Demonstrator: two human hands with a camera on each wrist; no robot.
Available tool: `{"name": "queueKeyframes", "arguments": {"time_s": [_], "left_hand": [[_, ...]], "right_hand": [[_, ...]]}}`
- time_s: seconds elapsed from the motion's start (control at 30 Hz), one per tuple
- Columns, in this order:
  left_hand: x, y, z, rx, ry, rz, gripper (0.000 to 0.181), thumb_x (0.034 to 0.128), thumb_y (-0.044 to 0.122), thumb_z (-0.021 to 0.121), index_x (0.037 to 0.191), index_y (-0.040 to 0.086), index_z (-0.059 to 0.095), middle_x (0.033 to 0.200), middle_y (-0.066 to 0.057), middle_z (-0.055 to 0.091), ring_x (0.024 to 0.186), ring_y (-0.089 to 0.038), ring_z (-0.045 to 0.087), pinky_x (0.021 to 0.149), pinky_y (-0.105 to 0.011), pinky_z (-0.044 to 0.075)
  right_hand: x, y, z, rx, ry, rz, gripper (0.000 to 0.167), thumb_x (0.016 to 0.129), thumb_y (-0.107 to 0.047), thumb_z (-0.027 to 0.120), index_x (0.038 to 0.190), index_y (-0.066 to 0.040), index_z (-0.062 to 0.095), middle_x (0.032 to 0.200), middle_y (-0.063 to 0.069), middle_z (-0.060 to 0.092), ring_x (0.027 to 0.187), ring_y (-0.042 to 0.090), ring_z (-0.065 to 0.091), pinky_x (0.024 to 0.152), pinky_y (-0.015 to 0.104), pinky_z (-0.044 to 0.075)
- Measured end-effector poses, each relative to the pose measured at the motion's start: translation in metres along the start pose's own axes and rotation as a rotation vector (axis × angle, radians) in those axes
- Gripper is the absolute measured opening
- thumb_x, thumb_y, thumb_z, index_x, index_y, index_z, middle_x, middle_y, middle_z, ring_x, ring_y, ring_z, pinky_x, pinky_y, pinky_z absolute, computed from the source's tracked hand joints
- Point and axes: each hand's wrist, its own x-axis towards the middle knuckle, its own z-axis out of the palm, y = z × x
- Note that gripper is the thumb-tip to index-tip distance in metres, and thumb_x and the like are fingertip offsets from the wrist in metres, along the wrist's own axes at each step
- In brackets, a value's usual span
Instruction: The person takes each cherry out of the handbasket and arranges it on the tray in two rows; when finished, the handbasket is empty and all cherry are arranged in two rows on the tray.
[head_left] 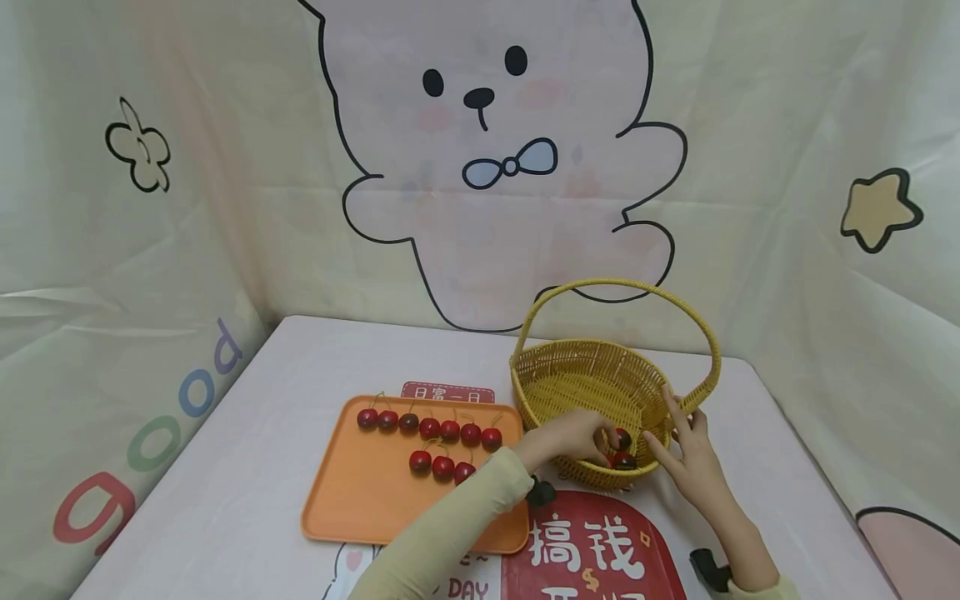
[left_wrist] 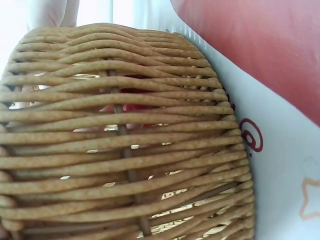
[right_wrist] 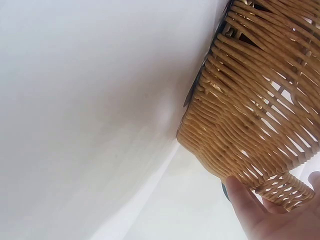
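Observation:
A yellow wicker basket with a tall arched handle stands at the right of the table. My left hand reaches over its near rim, fingers curled down beside the cherries inside. It seems to pinch a cherry, though the fingers partly hide it. Red shows through the weave in the left wrist view. My right hand holds the basket's right rim near the handle base, thumb over the edge; in the right wrist view its fingers press the outer wall. Several cherries with stems lie in two rows on an orange tray.
The white table carries a red printed mat area in front of the basket. Fabric walls with a cartoon bear enclose the back and sides. My left forearm crosses the tray's right part and hides some of it.

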Motion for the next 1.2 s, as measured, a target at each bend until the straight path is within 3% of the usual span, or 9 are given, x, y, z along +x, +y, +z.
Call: {"name": "queueKeyframes", "arguments": {"time_s": [0.37,0.6,0.87,1.0,1.2], "left_hand": [[-0.01,0.002,-0.008,0.075,0.095,0.055,0.022,0.0822,0.017,0.071,0.103,0.012,0.069,0.092,0.004,0.068,0.077,0.0,0.059,0.062,-0.01,0.044],[-0.018,0.001,-0.01,0.082,0.21,0.111,0.024,0.083,0.016,0.07,0.106,0.012,0.07,0.1,0.003,0.065,0.084,-0.002,0.058,0.065,-0.008,0.043],[-0.038,0.001,-0.016,0.024,0.396,0.131,0.023,0.0837,0.019,0.069,0.106,0.013,0.068,0.105,0.004,0.062,0.091,-0.006,0.059,0.073,-0.01,0.044],[-0.049,-0.001,-0.018,-0.023,0.437,0.125,0.025,0.0846,0.021,0.068,0.109,0.016,0.065,0.106,0.007,0.065,0.093,-0.004,0.058,0.077,-0.012,0.045],[-0.066,-0.007,-0.024,0.004,0.492,0.143,0.024,0.085,0.024,0.068,0.108,0.019,0.066,0.099,0.008,0.065,0.091,-0.004,0.055,0.078,-0.015,0.044]], "right_hand": [[0.002,-0.002,-0.001,0.001,-0.005,-0.007,0.077,0.087,-0.012,0.064,0.149,-0.015,0.019,0.134,0.035,0.022,0.115,0.056,0.038,0.082,0.062,0.044],[0.001,-0.002,-0.001,0.0,-0.002,-0.005,0.078,0.086,-0.013,0.064,0.149,-0.017,0.018,0.134,0.035,0.022,0.115,0.056,0.038,0.082,0.062,0.044],[0.001,-0.002,-0.002,-0.002,0.002,-0.004,0.08,0.085,-0.011,0.065,0.149,-0.018,0.018,0.134,0.034,0.023,0.114,0.054,0.039,0.082,0.061,0.044],[0.001,-0.002,-0.002,-0.002,0.001,0.0,0.079,0.085,-0.011,0.065,0.149,-0.017,0.019,0.134,0.034,0.022,0.114,0.054,0.039,0.082,0.062,0.044],[0.0,-0.003,-0.002,0.001,-0.002,0.004,0.078,0.085,-0.011,0.065,0.149,-0.015,0.019,0.134,0.035,0.022,0.115,0.055,0.038,0.083,0.062,0.043]]}}
